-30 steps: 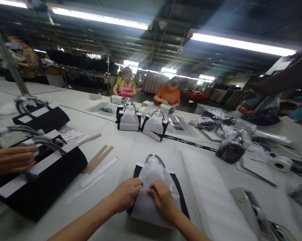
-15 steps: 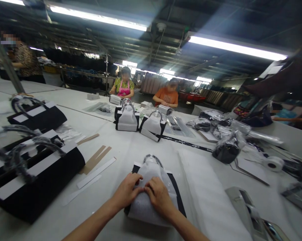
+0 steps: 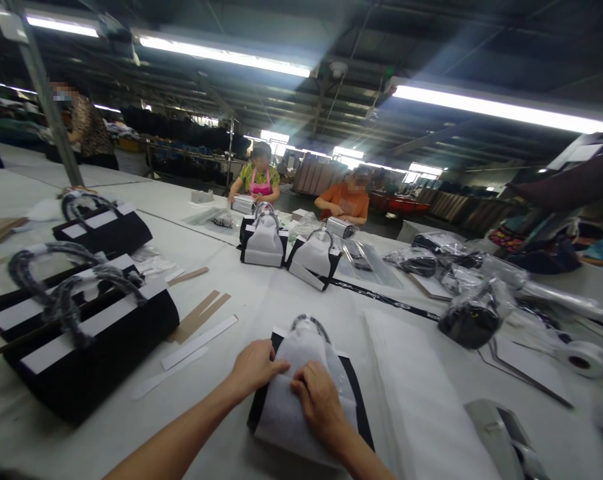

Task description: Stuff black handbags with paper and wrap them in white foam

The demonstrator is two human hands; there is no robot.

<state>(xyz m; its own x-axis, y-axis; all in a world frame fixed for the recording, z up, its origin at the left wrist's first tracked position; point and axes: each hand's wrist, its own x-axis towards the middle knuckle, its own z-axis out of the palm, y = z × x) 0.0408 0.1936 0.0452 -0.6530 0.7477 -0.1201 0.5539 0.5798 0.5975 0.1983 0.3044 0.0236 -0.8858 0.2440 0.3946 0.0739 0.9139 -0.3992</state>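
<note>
A black handbag lies flat on the white table in front of me, covered by a white foam sheet, its wrapped handle pointing away. My left hand rests on the sheet's left side with fingers curled onto it. My right hand presses and pinches the foam sheet near its middle, thumb toward the left hand.
Large black-and-white bags lie at left with cardboard and white strips beside them. Two wrapped bags stand mid-table. Foam sheets, plastic-bagged items and a tape roll lie at right. Other people work across the table.
Another person's hand at the left edge has left the view. My hands stay on the foam sheet, shifting slightly; the camera has turned a little left and up.
</note>
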